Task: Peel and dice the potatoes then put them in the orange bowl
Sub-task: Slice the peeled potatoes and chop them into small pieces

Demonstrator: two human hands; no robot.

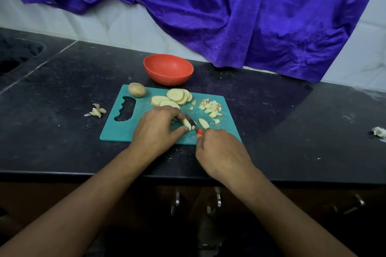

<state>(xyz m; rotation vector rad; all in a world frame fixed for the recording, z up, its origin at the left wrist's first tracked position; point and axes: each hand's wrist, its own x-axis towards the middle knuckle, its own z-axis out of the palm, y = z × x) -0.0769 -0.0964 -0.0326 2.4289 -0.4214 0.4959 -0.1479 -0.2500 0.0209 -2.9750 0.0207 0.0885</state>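
Nearest the camera, both forearms are reaching in over the front edge of the dark counter [62, 131]. The right hand [221, 152] is curling tightly round the orange-handled knife [191, 122], its wrist turning inward so the blade is pointing up and left across the teal cutting board [117, 129]. The left hand [156, 129] is arching over a pale potato strip [186, 125], with thumb and fingertips pinching it just beside the blade. Peeled potato like this is probably handling as firm and light but wet and slippery, so a narrow strip is liable to skid. The safest hold is looking like the end away from the edge, with fingertips tucked back. Just beyond the knife a cut wedge [204, 123] is lying loose, and past it a heap of diced pieces [211, 108] is sitting on the board's right side. Round slices [177, 96] are fanning out at the far edge, and an unpeeled whole potato [136, 89] is waiting at the far left corner. Peelings [97, 111] are lying on the counter to the left. Farther back the orange bowl [168, 69] is standing near the board, holding no potato, and a blue cloth [229, 16] is hanging behind.
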